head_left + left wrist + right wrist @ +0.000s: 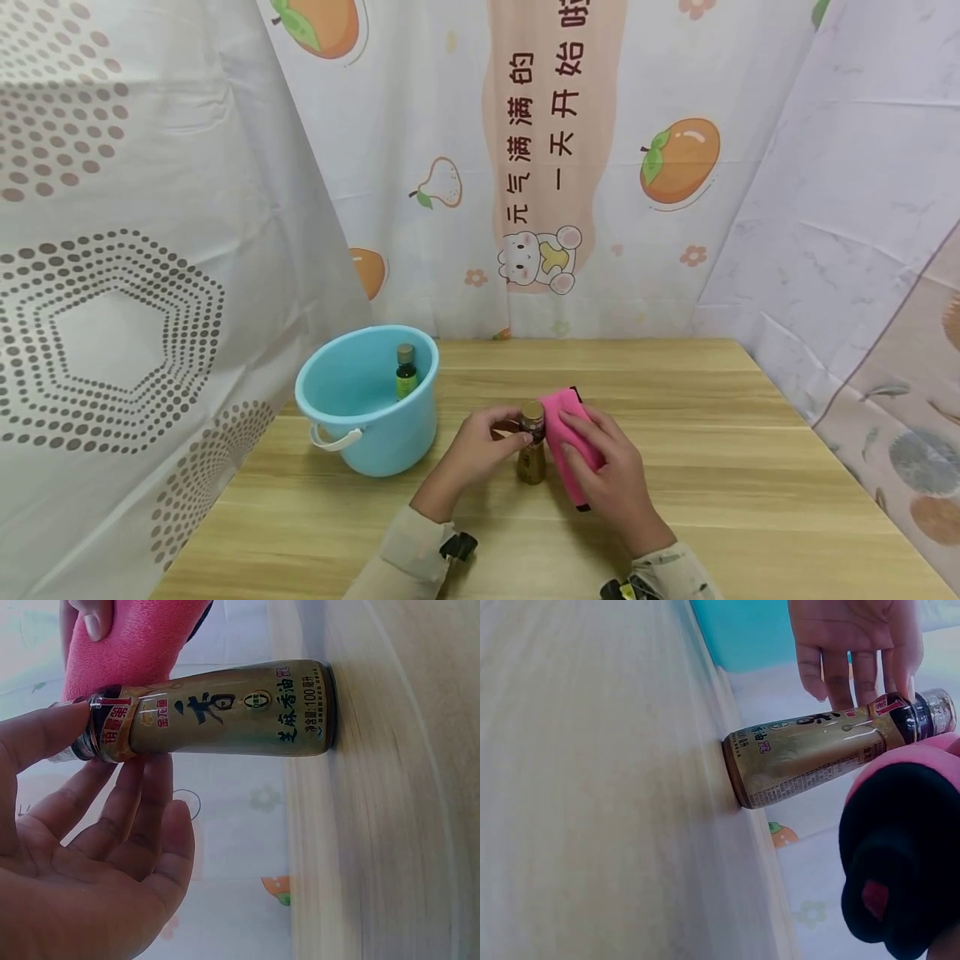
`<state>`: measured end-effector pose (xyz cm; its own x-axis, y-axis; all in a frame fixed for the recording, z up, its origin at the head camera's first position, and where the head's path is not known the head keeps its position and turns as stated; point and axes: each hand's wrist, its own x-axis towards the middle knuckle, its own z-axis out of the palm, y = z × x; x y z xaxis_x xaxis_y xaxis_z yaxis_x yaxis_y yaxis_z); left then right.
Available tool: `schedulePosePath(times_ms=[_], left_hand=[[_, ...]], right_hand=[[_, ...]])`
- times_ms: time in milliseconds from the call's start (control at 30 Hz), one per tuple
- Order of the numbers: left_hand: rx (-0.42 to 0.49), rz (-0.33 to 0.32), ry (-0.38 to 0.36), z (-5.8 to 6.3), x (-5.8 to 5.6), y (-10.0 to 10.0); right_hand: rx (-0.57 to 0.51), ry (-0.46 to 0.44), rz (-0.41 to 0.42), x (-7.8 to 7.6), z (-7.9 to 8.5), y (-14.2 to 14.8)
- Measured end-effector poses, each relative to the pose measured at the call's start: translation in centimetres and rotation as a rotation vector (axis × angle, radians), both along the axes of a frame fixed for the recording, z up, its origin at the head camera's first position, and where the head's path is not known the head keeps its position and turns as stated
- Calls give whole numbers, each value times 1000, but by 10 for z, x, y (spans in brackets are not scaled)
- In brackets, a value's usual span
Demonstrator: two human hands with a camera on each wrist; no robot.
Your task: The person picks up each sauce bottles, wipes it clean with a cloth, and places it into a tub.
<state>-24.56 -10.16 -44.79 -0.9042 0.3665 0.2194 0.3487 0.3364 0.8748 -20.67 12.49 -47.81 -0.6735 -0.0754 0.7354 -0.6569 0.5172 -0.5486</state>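
Observation:
A small sesame oil bottle (532,463) with a gold label and gold cap stands upright on the table. Around its neck my left hand (483,446) pinches with thumb and fingers, as the left wrist view of the bottle (225,712) shows. My right hand (611,471) grips a folded pink cloth (567,433) with black edging, held against the bottle's right side near the top. In the right wrist view the black edge of the cloth (885,847) faces the camera and hides part of the right hand.
A light blue bucket (367,417) with a white handle (335,439) stands on the left of the wooden table (712,467). Inside it is another small dark bottle (406,372) with a yellow-green label. Printed curtains (600,250) hang behind and at both sides.

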Motion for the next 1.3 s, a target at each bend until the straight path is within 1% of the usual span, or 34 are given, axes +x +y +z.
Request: schedulePosePath(times_ms=[333, 467, 700, 833, 967, 1067, 1167, 1300], left_hand=[[-22, 5, -7, 1, 1, 2], [-15, -1, -5, 1, 0, 2], [4, 3, -33, 1, 1, 1], [3, 28, -44, 1, 1, 1], [14, 62, -81, 1, 3, 0], [28, 69, -105, 1, 3, 0], [33, 69, -102, 2, 3, 0], [19, 61, -67, 3, 2, 0]], right_hand=[[39, -16, 14, 0, -2, 1], [47, -35, 2, -1, -3, 1], [53, -79, 6, -2, -5, 1], [57, -115, 11, -2, -6, 1], [81, -175, 10, -1, -6, 0], [105, -211, 7, -1, -8, 0], [128, -231, -2, -1, -9, 0], [159, -266, -19, -3, -10, 0]])
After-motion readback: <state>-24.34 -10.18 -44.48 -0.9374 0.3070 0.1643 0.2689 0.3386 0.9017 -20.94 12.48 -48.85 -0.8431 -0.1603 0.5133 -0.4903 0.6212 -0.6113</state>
